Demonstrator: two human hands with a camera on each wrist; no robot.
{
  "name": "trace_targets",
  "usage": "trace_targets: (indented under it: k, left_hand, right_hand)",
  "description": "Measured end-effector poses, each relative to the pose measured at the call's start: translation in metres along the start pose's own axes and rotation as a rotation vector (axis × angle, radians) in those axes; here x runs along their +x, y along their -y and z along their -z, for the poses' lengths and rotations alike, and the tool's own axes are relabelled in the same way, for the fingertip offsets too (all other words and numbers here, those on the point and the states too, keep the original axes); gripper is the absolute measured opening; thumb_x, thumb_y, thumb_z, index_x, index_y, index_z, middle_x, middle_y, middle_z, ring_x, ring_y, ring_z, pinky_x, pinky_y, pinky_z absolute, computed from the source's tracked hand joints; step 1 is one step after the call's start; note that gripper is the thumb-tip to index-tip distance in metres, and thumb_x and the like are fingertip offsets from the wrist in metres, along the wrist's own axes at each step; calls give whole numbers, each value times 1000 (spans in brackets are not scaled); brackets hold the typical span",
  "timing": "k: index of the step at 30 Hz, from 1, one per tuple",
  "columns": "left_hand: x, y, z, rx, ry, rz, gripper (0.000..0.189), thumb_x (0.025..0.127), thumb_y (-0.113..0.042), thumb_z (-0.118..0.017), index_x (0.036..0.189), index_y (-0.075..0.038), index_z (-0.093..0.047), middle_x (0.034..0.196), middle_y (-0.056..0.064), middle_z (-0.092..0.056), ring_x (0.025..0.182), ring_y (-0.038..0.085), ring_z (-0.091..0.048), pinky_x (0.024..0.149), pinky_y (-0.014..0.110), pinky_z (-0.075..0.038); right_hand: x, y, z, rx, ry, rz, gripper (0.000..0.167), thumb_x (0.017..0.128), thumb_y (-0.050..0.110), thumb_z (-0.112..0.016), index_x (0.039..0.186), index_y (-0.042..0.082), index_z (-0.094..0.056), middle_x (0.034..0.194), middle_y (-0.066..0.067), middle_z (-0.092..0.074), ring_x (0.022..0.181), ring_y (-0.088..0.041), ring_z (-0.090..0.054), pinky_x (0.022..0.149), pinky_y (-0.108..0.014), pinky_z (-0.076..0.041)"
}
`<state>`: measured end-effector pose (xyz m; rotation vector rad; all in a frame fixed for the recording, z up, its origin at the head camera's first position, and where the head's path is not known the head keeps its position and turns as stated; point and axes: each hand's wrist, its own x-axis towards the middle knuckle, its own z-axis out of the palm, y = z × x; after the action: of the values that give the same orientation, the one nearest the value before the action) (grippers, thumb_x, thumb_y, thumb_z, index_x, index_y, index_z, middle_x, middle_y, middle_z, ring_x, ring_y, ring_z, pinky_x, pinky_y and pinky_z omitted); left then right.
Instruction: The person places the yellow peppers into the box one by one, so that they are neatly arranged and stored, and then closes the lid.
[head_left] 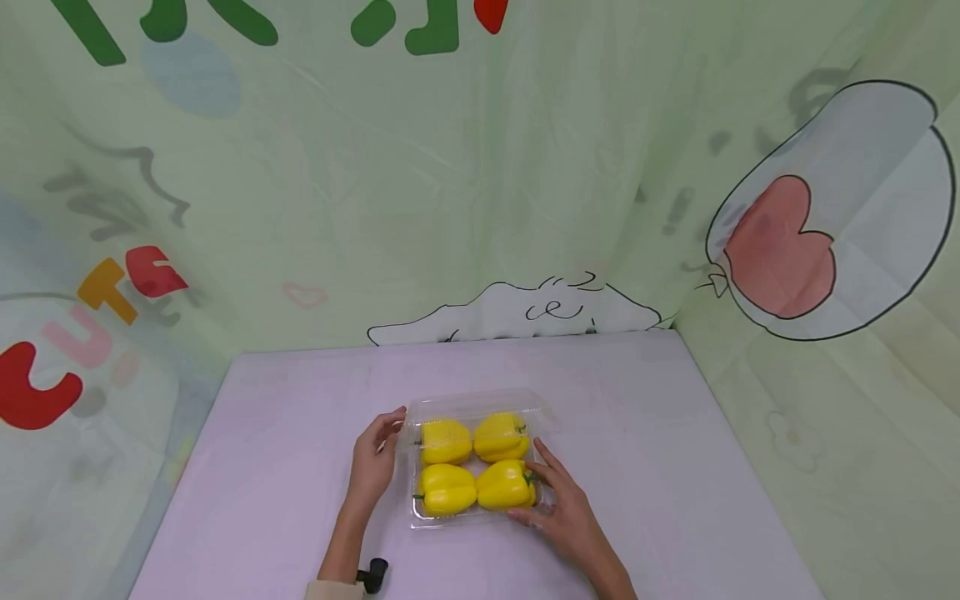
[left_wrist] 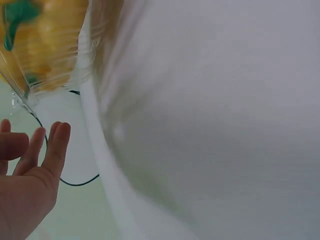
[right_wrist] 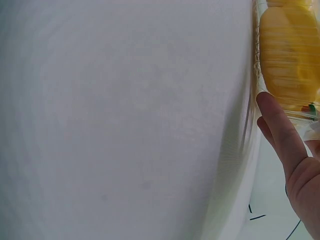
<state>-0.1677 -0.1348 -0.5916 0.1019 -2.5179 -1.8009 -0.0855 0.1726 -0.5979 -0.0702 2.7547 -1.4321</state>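
A clear plastic box (head_left: 442, 524) rests on the table, and several yellow bell peppers (head_left: 447, 490) with green stems lie inside it in two rows. Its clear lid (head_left: 480, 406) shows along the far side. Beside the far left corner is my left hand (head_left: 372, 462), fingertips at the lid's edge; the left wrist view shows its fingers loosely bent and holding nothing. My right hand (head_left: 566, 508) is at the box's right side, fingers spread along the wall and thumb near the front right corner. In the right wrist view, straight fingers (right_wrist: 280, 125) touch the plastic.
A pale lilac cloth covers the table (head_left: 300, 417). Green printed curtains (head_left: 480, 183) stand behind it and on both sides. A small black object (head_left: 375, 575) is by the left wrist, next to a beige sleeve (head_left: 333, 591).
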Motion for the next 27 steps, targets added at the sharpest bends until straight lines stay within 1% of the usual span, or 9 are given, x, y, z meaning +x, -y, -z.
trace_targets:
  k: [4,5,8,11,15,17,21,23,27]
  left_hand:
    - [-24,-2,3,69,-2,-36,44,109,2,-47,142,-18,-66,153,8,-63,131,33,-67,110,50,-58]
    - [-29,-3,4,77,1,-38,44,109,1,-46,143,-18,-65,154,7,-62,132,32,-67,110,49,-58]
    - [-46,-8,7,108,8,-19,43,111,-3,-45,145,-20,-64,156,5,-61,135,30,-65,111,49,-58]
    - [-62,-12,10,130,35,4,41,113,-9,-45,148,-20,-62,158,5,-59,138,31,-62,109,54,-58]
    - [-83,-18,10,152,104,49,42,116,-21,-39,155,-19,-54,160,9,-55,138,35,-62,106,55,-60]
    - [-91,-20,9,161,139,82,44,116,-27,-37,157,-20,-51,163,11,-52,138,37,-61,106,56,-59]
    - [-102,-19,6,188,189,161,47,113,-33,-46,160,-26,-45,162,11,-51,132,33,-62,98,56,-62]
    - [-103,-16,5,206,206,181,52,110,-32,-53,161,-28,-43,155,11,-55,123,28,-63,91,49,-63]
    - [-101,-9,3,200,233,204,61,106,-30,-60,163,-27,-41,127,9,-64,99,18,-65,73,28,-60]
  right_hand:
    - [-1,-1,0,-15,4,-16,75,76,42,-94,140,15,-65,174,-8,-35,158,-39,-40,123,-57,-42]
    - [-1,-1,0,-12,6,-17,75,76,41,-94,140,15,-65,174,-8,-35,156,-39,-41,121,-55,-45]
    - [-1,-1,0,-4,6,-16,75,75,40,-95,140,15,-65,175,-6,-34,153,-41,-46,112,-51,-55]
    - [-1,-3,-1,0,-1,-3,75,74,37,-95,139,16,-66,175,-3,-33,153,-41,-46,109,-50,-57]
    - [-1,-4,-1,-9,-9,3,73,73,37,-96,137,18,-67,175,1,-34,157,-38,-40,118,-54,-49]
    - [-1,-4,-1,-18,-15,15,75,72,38,-96,138,17,-67,175,-1,-34,157,-38,-40,119,-54,-47]
    - [-1,-5,-1,-28,-23,14,76,71,39,-96,137,19,-67,174,-2,-36,159,-36,-38,126,-55,-39]
    - [-1,-5,-1,-13,-17,1,76,70,38,-97,138,19,-67,174,-1,-35,159,-36,-37,127,-55,-37]
    - [-1,-4,0,15,1,-37,78,70,36,-98,139,21,-66,175,1,-33,161,-33,-33,129,-52,-33]
